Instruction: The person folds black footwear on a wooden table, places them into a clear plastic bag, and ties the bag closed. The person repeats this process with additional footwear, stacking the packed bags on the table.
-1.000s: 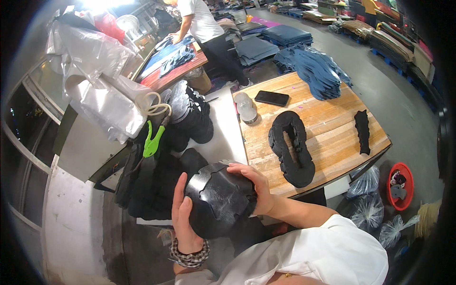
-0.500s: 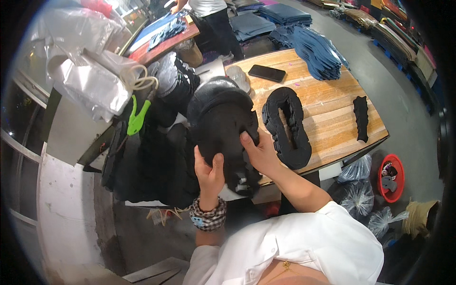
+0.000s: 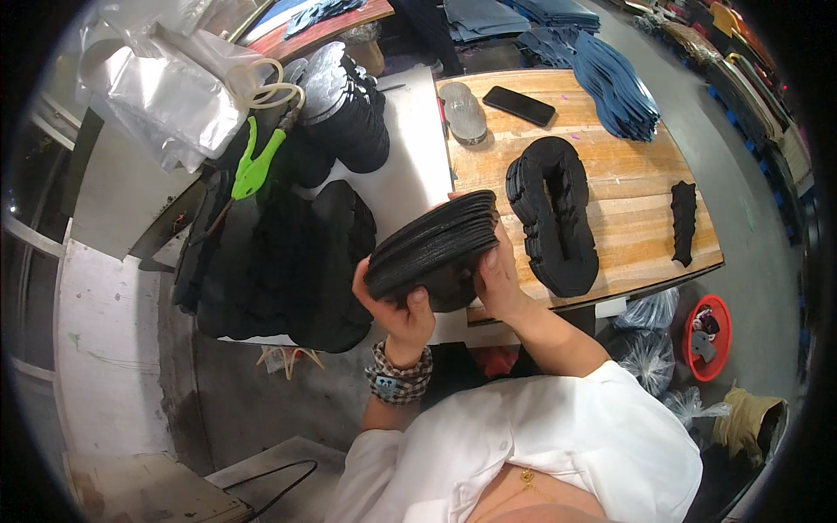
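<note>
Both hands hold a thick stack of thin black sheet pieces, tilted so its layered edges face up. My left hand is closed around the lower left end, thumb on the near side. At the right end my right hand grips it, some fingers hidden behind. Just right of it, on a wooden board, lies a black sole-shaped stack with a long slot. Left of my hands are large black stacks. Behind them stands another black stack with shiny grey tops.
A phone, a translucent oval piece, a black strip and fanned blue pieces lie on the board. A green air gun rests at left beside plastic bags. A red basket stands on the floor.
The stack in my hands has been lifted and turned from lying flat to edge-up, away from the black stacks at left. The view has shifted, and more white tabletop shows.
</note>
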Tool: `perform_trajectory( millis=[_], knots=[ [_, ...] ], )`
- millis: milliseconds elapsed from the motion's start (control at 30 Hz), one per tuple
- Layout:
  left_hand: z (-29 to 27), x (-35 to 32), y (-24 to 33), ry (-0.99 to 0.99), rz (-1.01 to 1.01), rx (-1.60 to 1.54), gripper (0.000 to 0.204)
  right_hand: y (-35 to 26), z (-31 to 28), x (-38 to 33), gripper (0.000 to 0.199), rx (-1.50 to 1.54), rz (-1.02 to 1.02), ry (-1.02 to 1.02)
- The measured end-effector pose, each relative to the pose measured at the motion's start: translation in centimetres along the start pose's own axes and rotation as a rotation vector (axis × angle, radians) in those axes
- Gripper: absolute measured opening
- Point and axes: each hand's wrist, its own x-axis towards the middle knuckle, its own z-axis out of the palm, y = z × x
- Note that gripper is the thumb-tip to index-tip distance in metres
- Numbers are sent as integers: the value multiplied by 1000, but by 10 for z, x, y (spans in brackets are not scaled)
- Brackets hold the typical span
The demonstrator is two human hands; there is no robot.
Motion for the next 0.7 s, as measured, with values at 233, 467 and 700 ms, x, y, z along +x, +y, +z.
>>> perform_trajectory(
  millis=[233,467,700],
  knots=[
    [-3,9,9,-119,52,122,48,-4,6,-7,64,-90,-56,82],
    [-3,7,36,-13,-121,116,58,-32,12,-10,46,-329,-299,197],
    [-11,10,64,-346,-576,-205,57,-31,-14,14,29,-748,-299,228]
  ],
)
